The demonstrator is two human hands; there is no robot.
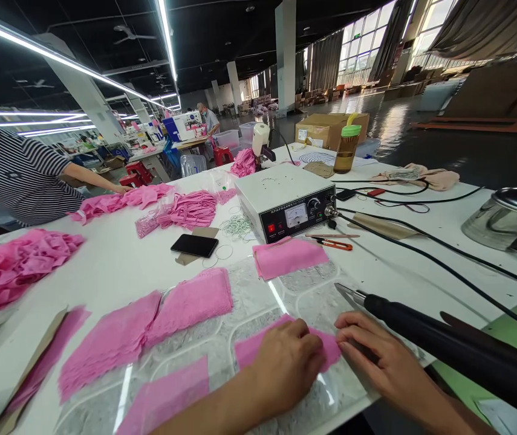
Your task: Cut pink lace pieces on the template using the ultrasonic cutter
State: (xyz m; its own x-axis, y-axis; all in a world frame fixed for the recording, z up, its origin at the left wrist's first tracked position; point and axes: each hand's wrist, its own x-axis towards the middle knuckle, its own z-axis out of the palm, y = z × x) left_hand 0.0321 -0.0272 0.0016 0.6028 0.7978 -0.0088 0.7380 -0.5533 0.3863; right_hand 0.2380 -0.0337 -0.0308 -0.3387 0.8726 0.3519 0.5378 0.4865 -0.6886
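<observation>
White worktop (113, 266), near: pink cloth (250, 350); left hand (285, 359), fingers curled over it, grip hidden; right hand (383, 353), fingers pinching its right end.

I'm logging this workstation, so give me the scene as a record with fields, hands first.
Left hand: resting on a piece of pink cloth
Right hand: touching the cloth's right end
Tool: black handle, pointed metal tip, beside the right hand
Machine: white box, red switch, gauge
Piles: two, pink cloth, side by side
Phone: black, left of the machine
Co-worker: one hand at pink fabric
</observation>
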